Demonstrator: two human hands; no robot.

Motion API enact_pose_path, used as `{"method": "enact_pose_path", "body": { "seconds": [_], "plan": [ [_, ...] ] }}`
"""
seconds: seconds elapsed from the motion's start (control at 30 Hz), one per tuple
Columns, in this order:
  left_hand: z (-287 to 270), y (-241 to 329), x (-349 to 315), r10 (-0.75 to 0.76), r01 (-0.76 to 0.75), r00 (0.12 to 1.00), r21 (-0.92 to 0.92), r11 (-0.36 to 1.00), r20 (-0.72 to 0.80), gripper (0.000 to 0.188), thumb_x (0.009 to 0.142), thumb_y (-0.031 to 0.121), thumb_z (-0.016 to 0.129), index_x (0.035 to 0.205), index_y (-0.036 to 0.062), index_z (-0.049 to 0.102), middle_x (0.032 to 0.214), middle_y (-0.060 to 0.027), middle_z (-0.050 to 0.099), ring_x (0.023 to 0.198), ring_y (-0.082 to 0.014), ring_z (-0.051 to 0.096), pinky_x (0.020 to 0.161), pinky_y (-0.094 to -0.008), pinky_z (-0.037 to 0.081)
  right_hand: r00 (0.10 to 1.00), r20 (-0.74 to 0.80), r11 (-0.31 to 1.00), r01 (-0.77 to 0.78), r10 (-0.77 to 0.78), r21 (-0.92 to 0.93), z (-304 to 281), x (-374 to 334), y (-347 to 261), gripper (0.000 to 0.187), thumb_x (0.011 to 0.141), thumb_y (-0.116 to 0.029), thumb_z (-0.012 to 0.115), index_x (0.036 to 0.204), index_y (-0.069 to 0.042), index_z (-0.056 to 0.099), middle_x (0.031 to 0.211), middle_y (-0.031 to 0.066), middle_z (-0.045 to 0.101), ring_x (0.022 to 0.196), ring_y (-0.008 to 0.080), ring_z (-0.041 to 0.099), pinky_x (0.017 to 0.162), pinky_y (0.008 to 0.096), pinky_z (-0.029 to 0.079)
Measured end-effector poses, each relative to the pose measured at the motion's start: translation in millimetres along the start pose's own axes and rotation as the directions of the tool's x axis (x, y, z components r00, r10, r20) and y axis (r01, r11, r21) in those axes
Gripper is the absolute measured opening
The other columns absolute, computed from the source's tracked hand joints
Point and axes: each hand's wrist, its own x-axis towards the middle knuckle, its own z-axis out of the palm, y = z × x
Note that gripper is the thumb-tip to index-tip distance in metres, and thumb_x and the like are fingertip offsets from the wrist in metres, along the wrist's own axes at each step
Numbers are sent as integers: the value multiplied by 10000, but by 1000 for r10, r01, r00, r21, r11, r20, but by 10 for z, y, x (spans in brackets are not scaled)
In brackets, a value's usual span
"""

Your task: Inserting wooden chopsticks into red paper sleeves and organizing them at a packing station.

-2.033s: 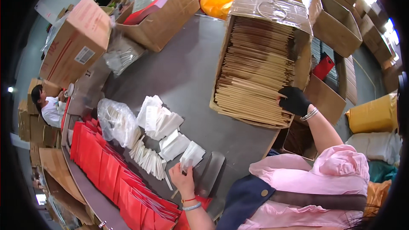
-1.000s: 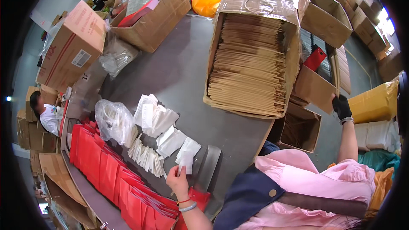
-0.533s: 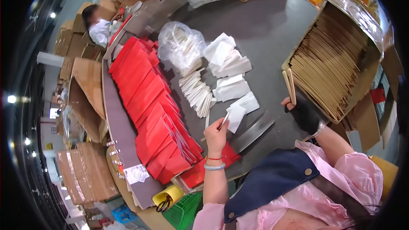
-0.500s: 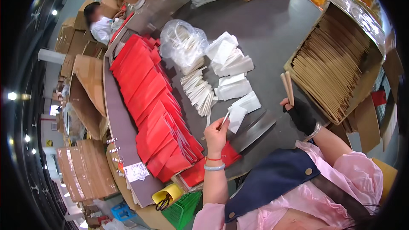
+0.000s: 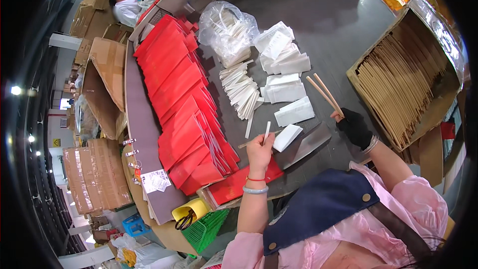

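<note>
My left hand (image 5: 260, 152) is closed, pinching a narrow white strip (image 5: 268, 130) upright between thumb and fingers. A folded white napkin (image 5: 287, 138) juts out from the same hand, and a thin brownish piece (image 5: 245, 145) sticks out on its other side. My right hand (image 5: 354, 127), in a black fingerless glove, grips a pair of wooden chopsticks (image 5: 324, 93) near one end, tips slanting up and left. Below the left hand lies a red sleeve (image 5: 239, 184) at the table edge. A flat metallic strip (image 5: 306, 145) rests between my hands.
Stacked red sleeves (image 5: 174, 94) line the left. Several white napkin piles (image 5: 284, 88) and narrow white packets (image 5: 239, 89) lie mid-table, with a clear plastic bag (image 5: 226, 27) behind. A carton of chopsticks (image 5: 403, 79) stands right. A person (image 5: 127, 2) is at far left.
The chopsticks have swung from nearly upright to a leftward slant. The napkin at my left hand has turned and sits closer to the fingers. The whole view has shifted slightly.
</note>
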Motion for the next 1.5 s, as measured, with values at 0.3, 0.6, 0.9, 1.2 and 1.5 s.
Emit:
{"method": "enact_pose_path", "body": {
  "seconds": [0.3,0.6,0.9,1.2,1.5],
  "plan": [
    [-24,64,97,-215,235,972,-362,902,94,189,937,178,662,1017,10,696,670,27,578,520,-45,489,474,-198,357,1000,-13,996,27,-29,-89,-26,-55,14,142,946,-165,577,993,-67,668,650,16,523,622,92,509,591,286,433],
    [177,50,-312,560,-571,812,429,700,167,153,803,69,717,953,70,744,816,-74,637,694,-224,581,656,-342,482,980,199,958,48,10,-284,-152,-33,-105,198,928,-170,587,1093,-82,653,775,60,611,707,139,584,655,310,461],
    [55,25,-687,584,-516,801,645,564,130,502,644,215,837,1086,36,680,1040,-98,592,1002,-312,514,870,-410,444,845,511,694,461,-154,-553,-131,72,-305,314,872,-231,648,1183,-260,669,747,79,569,730,291,606,647,398,486],
    [45,-46,-746,527,-520,820,679,519,225,721,604,238,855,1240,34,585,1210,-118,542,1120,-347,480,969,-460,397,741,546,659,640,-392,-395,446,194,-32,210,778,-183,711,983,-150,679,829,133,613,822,331,611,702,443,502],
    [158,-105,-503,581,-582,775,639,503,249,651,646,127,783,1258,62,572,1236,-132,528,1106,-351,492,935,-473,423,819,557,967,232,-137,-104,1026,-54,-331,430,729,-160,737,1132,-81,610,1081,155,618,1008,338,583,862,405,473]
  ]
}}
